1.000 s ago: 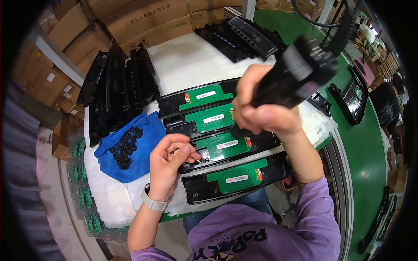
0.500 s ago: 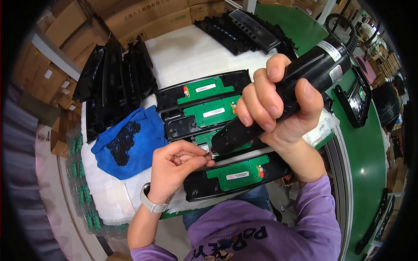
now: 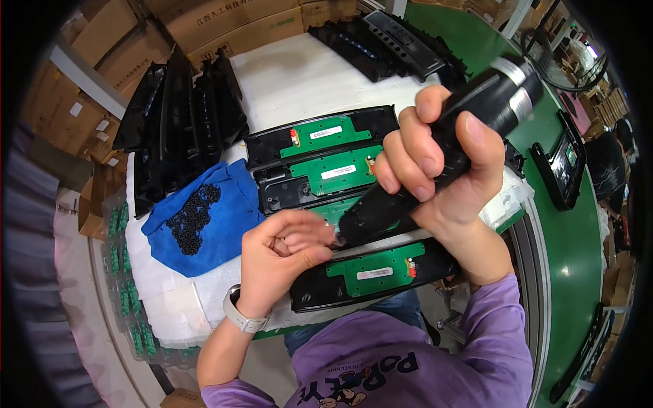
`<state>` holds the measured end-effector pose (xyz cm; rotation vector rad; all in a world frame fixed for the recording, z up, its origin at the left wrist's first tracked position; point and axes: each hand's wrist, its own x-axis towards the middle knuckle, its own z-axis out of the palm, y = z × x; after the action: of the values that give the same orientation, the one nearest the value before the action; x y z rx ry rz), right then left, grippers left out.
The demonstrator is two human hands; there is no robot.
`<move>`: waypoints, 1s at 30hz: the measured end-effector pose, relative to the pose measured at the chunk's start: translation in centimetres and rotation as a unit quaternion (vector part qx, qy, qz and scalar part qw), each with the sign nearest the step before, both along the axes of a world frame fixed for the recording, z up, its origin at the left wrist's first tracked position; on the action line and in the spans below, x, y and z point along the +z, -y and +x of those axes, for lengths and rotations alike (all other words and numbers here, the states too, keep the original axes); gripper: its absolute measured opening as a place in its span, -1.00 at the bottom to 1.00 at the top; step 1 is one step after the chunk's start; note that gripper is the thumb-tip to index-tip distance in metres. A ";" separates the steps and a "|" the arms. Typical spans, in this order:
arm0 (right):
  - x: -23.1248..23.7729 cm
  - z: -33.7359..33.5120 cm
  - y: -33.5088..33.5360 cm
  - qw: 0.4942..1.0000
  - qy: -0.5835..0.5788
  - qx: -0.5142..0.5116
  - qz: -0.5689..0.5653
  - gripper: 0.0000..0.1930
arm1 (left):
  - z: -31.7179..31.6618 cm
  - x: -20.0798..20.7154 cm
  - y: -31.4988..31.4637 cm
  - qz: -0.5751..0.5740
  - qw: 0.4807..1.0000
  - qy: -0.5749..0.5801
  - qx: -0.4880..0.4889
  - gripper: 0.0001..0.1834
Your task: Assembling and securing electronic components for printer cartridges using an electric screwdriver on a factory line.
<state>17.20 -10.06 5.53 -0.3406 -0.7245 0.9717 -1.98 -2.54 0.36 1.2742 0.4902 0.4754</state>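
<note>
Black handheld tool (image 3: pixel 454 141), indistinct at its tip, in the right hand (image 3: pixel 459 204)'s grip; left hand (image 3: pixel 271 264) blurry, its grip unclear.

white sheet (image 3: pixel 292 78) free behind the panels (image 3: pixel 316 289), black parts (image 3: pixel 180 136) stacked left and back right, blue cloth (image 3: pixel 238 197) left of left hand (image 3: pixel 289 248), screwdriver (image 3: pixel 381 211) and right hand (image 3: pixel 442 160) blocking from right

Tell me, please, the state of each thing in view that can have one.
Tool, tilted, nose down
Right hand, closed around tool
Left hand, fingers bent beside tool's nose
Boards, seated in panels
Panels, laid in a row
Cloth, rumpled
Bits, heaped on cloth
Watch, strapped on
Cartons, stacked
</note>
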 end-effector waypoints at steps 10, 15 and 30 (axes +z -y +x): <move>0.5 0.0 0.5 0.952 0.250 0.001 -0.176 -0.69 | -0.2 -1.0 -1.1 -0.045 0.994 0.063 0.081 -0.86; 0.7 -0.1 0.7 0.952 0.260 -0.008 -0.158 -0.69 | -0.4 -1.2 -1.3 -0.063 0.996 0.035 0.050 -0.86; -0.2 -0.6 0.1 0.953 0.288 0.010 -0.097 -0.77 | -0.2 -0.7 -1.5 -0.110 0.994 -0.008 0.015 -0.86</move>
<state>16.63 -10.14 5.29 -0.8115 -1.1654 0.9710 -2.20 -1.05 -0.35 1.0613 0.5595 0.4243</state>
